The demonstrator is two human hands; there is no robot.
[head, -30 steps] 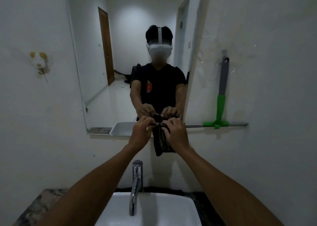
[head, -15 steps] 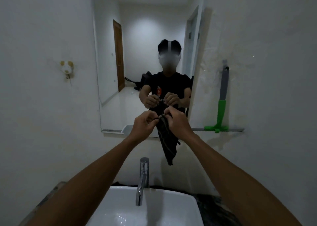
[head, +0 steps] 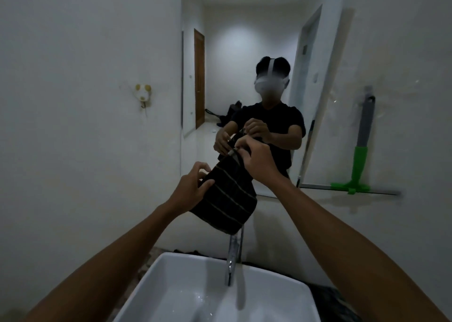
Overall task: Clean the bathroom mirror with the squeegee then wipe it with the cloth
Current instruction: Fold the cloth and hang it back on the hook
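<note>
A dark cloth (head: 227,199) with thin pale stripes is stretched between both hands in front of the mirror's lower edge. My left hand (head: 193,187) grips its lower left side. My right hand (head: 256,158) pinches its top corner, higher and to the right. The mirror (head: 244,65) hangs on the white wall and reflects a person with the same cloth. The squeegee (head: 359,155), with a grey and green handle, hangs on the wall right of the mirror, its blade level at the bottom.
A chrome tap (head: 233,253) stands directly under the cloth, over a white basin (head: 171,280) set in a dark stone counter (head: 327,299). A small animal-shaped hook (head: 143,92) sits on the wall to the left.
The cloth hung bunched from both hands held close together; now it is spread open, my left hand lower and to the left. The view has shifted left.
</note>
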